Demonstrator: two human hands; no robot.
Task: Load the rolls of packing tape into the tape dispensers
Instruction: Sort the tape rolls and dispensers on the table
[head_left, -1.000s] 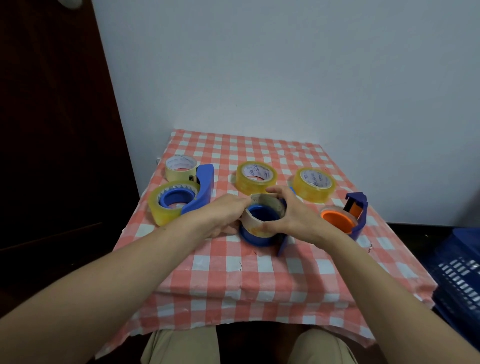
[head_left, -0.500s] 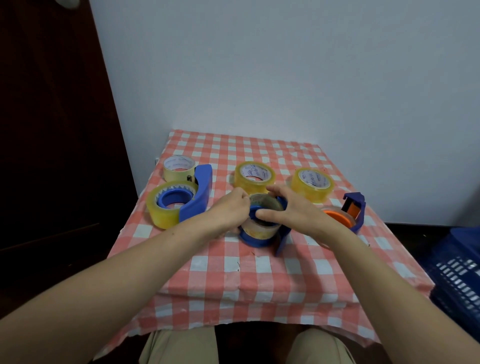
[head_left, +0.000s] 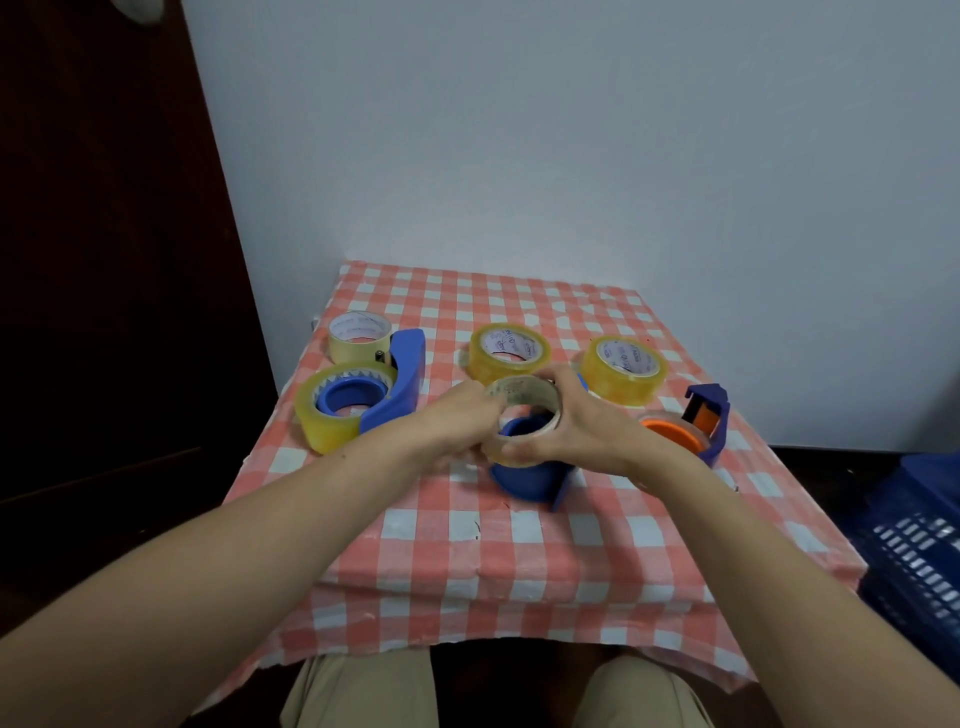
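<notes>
A pale tape roll (head_left: 524, 399) sits tilted on the hub of a blue dispenser (head_left: 524, 474) at the table's middle. My left hand (head_left: 457, 421) grips the roll's left side and my right hand (head_left: 582, 431) grips its right side, thumb on the near rim. A second blue dispenser (head_left: 400, 382) at the left carries a yellow roll (head_left: 324, 423). At the right stands a blue dispenser with an orange hub (head_left: 696, 428) and a clear roll. Loose rolls lie behind: a cream roll (head_left: 360, 338), a yellow roll (head_left: 509, 353) and another yellow roll (head_left: 623, 369).
The small table has a red-and-white checked cloth (head_left: 519, 545) and stands against a pale wall. A dark door (head_left: 104, 260) is at the left. A blue plastic crate (head_left: 919, 545) sits on the floor at the right. My knees are under the near edge.
Both hands have kept hold of the pale roll over the blue hub. It was pressed lower half a second ago and now sits higher and tilted.
</notes>
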